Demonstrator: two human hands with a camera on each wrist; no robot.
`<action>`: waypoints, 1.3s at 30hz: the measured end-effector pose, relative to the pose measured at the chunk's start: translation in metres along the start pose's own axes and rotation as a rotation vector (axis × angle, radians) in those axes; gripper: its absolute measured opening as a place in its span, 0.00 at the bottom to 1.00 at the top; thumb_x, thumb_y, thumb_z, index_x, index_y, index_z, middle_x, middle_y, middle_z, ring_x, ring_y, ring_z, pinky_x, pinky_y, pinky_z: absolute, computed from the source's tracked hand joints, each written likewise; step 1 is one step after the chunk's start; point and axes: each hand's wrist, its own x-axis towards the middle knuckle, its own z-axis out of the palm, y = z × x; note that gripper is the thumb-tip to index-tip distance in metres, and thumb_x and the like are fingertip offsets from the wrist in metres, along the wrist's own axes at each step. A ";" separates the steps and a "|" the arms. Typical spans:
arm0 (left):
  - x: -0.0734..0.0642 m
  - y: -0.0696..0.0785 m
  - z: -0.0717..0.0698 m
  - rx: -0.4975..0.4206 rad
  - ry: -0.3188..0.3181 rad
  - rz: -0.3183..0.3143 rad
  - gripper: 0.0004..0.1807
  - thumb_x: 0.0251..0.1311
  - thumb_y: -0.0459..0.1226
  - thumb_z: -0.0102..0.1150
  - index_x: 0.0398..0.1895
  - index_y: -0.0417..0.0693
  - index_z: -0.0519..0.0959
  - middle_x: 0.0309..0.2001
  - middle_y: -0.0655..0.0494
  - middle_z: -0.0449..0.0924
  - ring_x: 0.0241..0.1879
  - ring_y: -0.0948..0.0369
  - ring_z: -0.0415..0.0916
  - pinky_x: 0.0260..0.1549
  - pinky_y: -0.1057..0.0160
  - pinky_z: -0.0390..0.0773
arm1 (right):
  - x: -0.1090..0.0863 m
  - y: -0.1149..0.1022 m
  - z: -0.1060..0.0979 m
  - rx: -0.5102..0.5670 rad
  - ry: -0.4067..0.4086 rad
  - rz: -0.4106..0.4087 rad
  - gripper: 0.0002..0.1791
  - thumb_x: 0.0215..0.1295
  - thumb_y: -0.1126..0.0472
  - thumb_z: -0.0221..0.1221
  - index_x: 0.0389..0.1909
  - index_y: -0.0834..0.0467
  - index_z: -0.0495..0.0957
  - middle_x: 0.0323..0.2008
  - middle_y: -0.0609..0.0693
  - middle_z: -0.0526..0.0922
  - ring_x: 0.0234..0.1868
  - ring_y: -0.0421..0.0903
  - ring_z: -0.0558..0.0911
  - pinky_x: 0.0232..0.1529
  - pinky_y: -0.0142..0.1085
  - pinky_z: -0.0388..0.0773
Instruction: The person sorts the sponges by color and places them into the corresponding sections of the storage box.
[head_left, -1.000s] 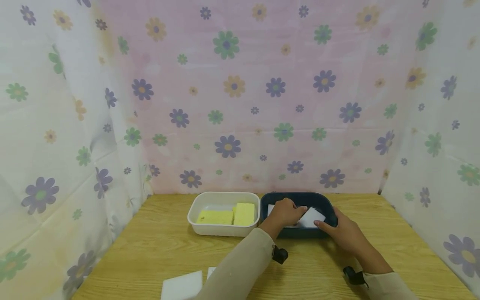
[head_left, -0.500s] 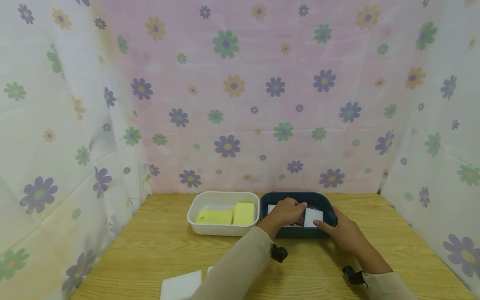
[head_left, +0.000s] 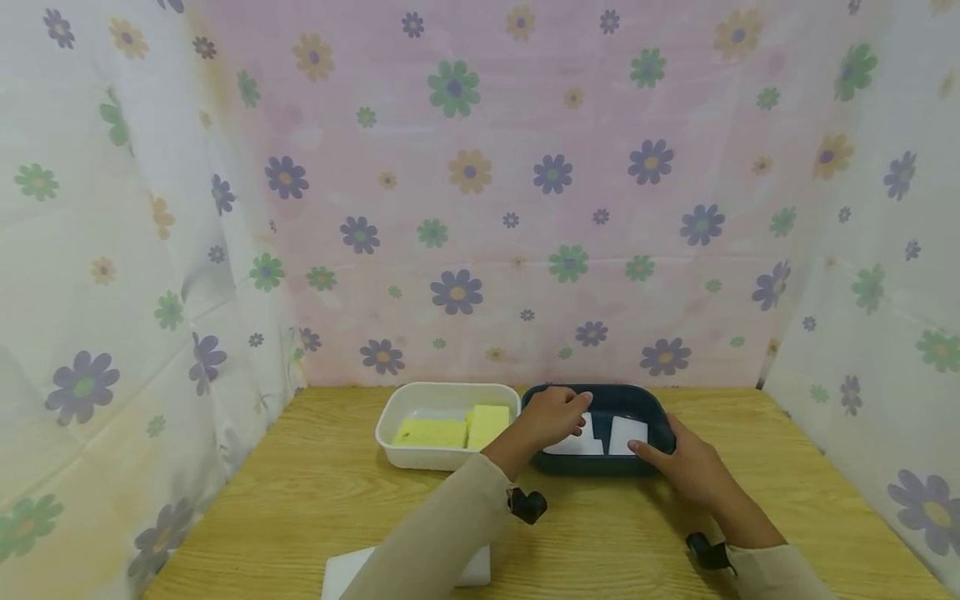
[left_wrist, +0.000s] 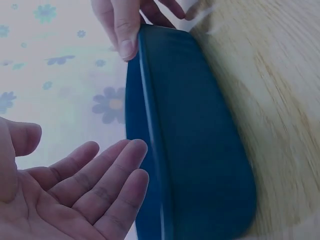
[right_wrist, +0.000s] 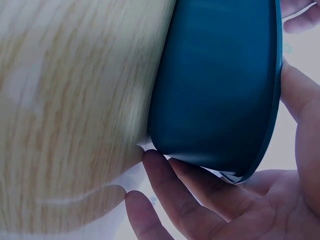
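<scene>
A dark blue plastic bin [head_left: 592, 469] stands on the table, with white flat sponge-like pieces [head_left: 628, 435] lying inside it. My left hand [head_left: 553, 417] hovers over the bin's left part, holding nothing. In the left wrist view, the fingers of that left hand [left_wrist: 82, 192] are relaxed and spread near the rim of the blue bin [left_wrist: 195, 140]. My right hand [head_left: 693, 462] grips the bin's right end, thumb over the rim. From the right wrist view, the right hand's [right_wrist: 220, 205] fingers reach under and along the outside of the end wall.
A white bin [head_left: 431, 460] with yellow sponges [head_left: 435, 434] stands directly left of the blue one. More white pieces [head_left: 348, 571] lie at the table's front, partly covered by the left sleeve [head_left: 438, 533]. A flowered curtain [head_left: 480, 250] surrounds the wooden table [head_left: 300, 483].
The right-hand white piece has gone from tilted to flat on the bin's floor. My left hand has drawn back leftward from it, uncovering other white pieces. My right hand stays in place.
</scene>
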 end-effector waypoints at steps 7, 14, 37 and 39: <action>-0.017 -0.005 -0.024 0.014 -0.043 0.088 0.29 0.79 0.58 0.44 0.59 0.46 0.81 0.46 0.53 0.87 0.42 0.59 0.87 0.49 0.51 0.83 | -0.001 0.003 -0.001 -0.005 0.000 -0.014 0.63 0.68 0.25 0.54 0.82 0.67 0.40 0.75 0.77 0.57 0.72 0.78 0.62 0.63 0.71 0.69; -0.032 -0.018 -0.045 0.043 -0.086 0.149 0.28 0.80 0.58 0.42 0.59 0.49 0.81 0.48 0.54 0.86 0.44 0.58 0.87 0.49 0.53 0.84 | 0.001 0.005 0.000 -0.009 -0.010 -0.014 0.63 0.68 0.25 0.54 0.82 0.66 0.40 0.76 0.77 0.56 0.72 0.78 0.61 0.64 0.71 0.68; -0.109 -0.065 -0.117 0.142 -0.182 0.185 0.15 0.71 0.53 0.61 0.48 0.56 0.85 0.45 0.65 0.85 0.48 0.62 0.81 0.47 0.57 0.82 | 0.002 0.004 0.001 -0.004 -0.019 -0.014 0.63 0.68 0.25 0.54 0.82 0.66 0.40 0.76 0.77 0.55 0.73 0.78 0.60 0.64 0.71 0.68; -0.118 -0.074 -0.123 0.135 -0.222 0.189 0.13 0.69 0.50 0.65 0.48 0.54 0.85 0.43 0.63 0.85 0.46 0.62 0.82 0.45 0.60 0.83 | 0.002 0.004 0.001 -0.008 -0.020 -0.014 0.64 0.67 0.24 0.54 0.83 0.66 0.39 0.76 0.77 0.55 0.73 0.78 0.60 0.64 0.71 0.68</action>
